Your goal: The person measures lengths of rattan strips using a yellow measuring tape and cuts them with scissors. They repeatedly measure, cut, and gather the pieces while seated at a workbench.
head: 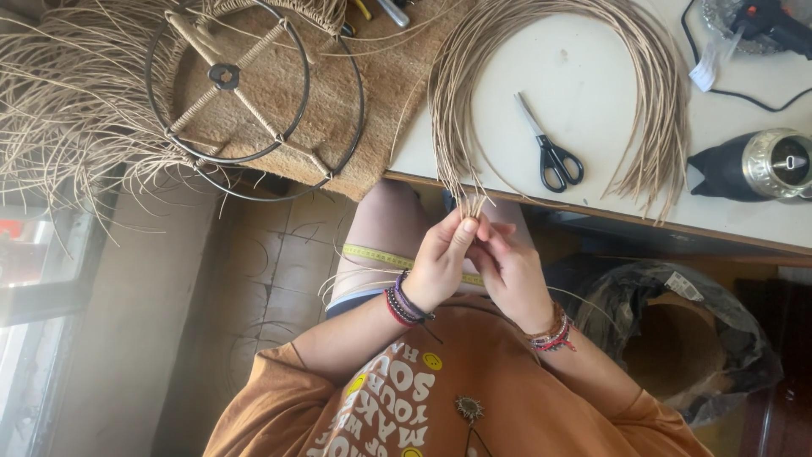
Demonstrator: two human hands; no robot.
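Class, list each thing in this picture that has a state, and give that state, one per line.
left hand: pinching the strand ends
right hand: closed on the same ends
rattan strands: bent in an arch on the table
scissors: shut, lying flat
tape measure: draped over the thigh
wire frame: partly wrapped

A white worktable (pixel 592 63) with a wooden front edge carries a large arc of tan reed strands (pixel 651 93) — both ends trailing toward the near edge. Black-handled scissors (pixel 551 152) lie closed inside the arc. At the right sit a black-and-chrome tool (pixel 757 165) and, near the far corner, a black glue gun (pixel 774 24) with its cord. On the left, a woven mat (pixel 372 101) overlaps the tabletop — bearing a black wire frame (pixel 245 93).
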